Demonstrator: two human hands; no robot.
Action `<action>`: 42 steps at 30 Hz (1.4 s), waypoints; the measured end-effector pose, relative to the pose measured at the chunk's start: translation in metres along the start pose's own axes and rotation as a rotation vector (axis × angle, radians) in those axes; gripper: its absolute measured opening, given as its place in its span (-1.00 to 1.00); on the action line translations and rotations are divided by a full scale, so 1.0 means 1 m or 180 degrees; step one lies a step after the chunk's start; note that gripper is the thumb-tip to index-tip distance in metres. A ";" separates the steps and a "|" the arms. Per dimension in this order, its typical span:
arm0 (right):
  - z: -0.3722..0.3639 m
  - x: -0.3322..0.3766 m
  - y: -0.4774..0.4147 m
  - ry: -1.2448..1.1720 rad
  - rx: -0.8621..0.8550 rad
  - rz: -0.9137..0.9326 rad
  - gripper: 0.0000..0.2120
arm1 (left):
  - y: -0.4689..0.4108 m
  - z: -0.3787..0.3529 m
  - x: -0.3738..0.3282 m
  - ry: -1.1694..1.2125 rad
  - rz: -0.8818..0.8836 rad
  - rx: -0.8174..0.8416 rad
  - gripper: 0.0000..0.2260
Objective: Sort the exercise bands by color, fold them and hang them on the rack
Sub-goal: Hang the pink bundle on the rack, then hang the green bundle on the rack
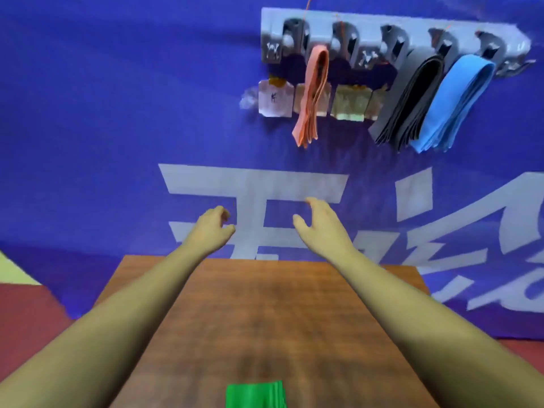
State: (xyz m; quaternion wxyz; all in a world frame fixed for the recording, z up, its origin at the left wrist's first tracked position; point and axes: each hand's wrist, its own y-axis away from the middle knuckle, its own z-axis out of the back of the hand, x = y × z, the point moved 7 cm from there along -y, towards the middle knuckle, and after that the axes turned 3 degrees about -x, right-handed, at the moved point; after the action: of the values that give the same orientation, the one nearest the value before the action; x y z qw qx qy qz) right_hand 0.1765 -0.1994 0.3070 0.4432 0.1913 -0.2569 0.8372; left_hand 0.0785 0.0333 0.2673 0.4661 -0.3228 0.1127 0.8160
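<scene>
Both hands are raised in mid-frame in front of the banner (88,113) and hold nothing: the left hand (213,228) has its fingers loosely curled, and the right hand (321,228) is spread wider with the thumb out. At the upper right the rack (368,20) already carries an orange band (313,92), a black band (412,104) and a blue band (453,104), each folded over its own hook. The green band (254,394) lies folded at the bottom centre of the frame on the table (265,313), well below both hands. It looks like the last one to hang. To do that well, bring a hand down to it and pinch the whole stack at its fold so the layers do not slide apart. Lift it flat, then drape it over a free hook, probably the one between orange and black or the leftmost. The labels (275,98) below the hooks are too blurred to read, so I cannot tell which hook is meant for green.
</scene>
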 end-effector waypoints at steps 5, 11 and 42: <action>-0.094 -0.030 0.046 0.0096 0.0592 -0.0219 -0.54 | 0.054 -0.063 0.087 -0.0193 0.0397 0.0571 -0.76; -0.204 -0.068 0.121 0.0150 0.1379 -0.0494 -0.56 | 0.121 -0.139 0.156 -0.0294 0.0647 0.1346 -0.77; -0.368 -0.102 0.262 0.0519 0.2417 -0.0547 -0.70 | 0.219 -0.282 0.258 0.0442 0.0448 0.2337 -0.91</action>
State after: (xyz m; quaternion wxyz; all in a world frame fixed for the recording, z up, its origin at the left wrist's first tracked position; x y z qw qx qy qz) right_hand -0.0234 -0.1688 -0.1092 0.4284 0.2953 0.1239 0.8449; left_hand -0.0773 -0.0444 -0.1378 0.4847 -0.1803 0.4508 0.7275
